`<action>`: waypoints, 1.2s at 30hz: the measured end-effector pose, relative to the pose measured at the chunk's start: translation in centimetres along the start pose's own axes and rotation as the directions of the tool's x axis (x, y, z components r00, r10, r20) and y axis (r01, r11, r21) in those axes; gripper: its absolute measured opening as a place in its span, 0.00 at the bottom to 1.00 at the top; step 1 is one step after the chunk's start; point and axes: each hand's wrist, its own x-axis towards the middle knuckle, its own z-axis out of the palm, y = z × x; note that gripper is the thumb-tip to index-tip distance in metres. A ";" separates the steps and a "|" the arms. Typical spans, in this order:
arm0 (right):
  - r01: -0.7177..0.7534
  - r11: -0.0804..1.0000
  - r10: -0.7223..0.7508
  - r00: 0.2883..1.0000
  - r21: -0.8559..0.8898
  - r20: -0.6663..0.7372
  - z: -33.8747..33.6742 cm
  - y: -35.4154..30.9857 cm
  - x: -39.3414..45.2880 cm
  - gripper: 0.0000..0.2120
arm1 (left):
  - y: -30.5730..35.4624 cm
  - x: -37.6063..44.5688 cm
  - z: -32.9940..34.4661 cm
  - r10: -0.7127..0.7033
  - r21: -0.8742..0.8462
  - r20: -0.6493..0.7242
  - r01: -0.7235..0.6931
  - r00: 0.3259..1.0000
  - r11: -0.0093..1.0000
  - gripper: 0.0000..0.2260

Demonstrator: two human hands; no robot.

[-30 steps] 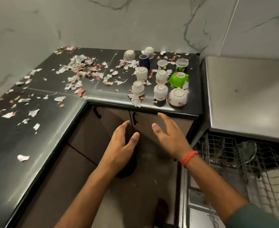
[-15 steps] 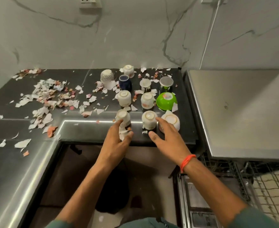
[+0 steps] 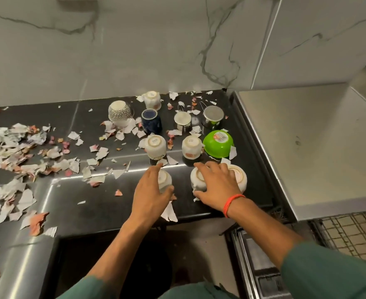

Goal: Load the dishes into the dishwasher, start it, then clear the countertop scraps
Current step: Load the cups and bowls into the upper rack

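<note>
Upturned dishes stand on the black countertop [image 3: 104, 203]. My left hand [image 3: 150, 190] grips a small white cup [image 3: 165, 180] at the front, thumb on its near side, fingers over its far left. My right hand [image 3: 217, 186] lies over a second white cup [image 3: 196, 181] with the thumb at its base; a white bowl [image 3: 241, 176] sits just right of it. Behind stand two more white cups [image 3: 155, 145] [image 3: 191, 146], a green bowl [image 3: 217, 145], a blue cup [image 3: 151, 121], two steel cups [image 3: 183, 120] [image 3: 213, 117] and a patterned bowl [image 3: 119, 112].
Torn paper scraps [image 3: 22, 147] litter the counter's left side and lie between the dishes. A steel surface [image 3: 296, 137] adjoins the counter on the right. The open dishwasher's wire rack [image 3: 350, 229] shows at lower right. A marble wall rises behind.
Both hands rose from in front of the cabinet to the counter's front row and closed over the two front white cups. The view moved closer to the counter.
</note>
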 end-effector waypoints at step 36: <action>-0.097 0.869 0.293 0.890 0.484 -0.348 -6.8 4.8 -1.9 0.35 | 5.8 3.9 -1.4 0.322 -0.370 0.082 -0.271 0.943 0.888 0.34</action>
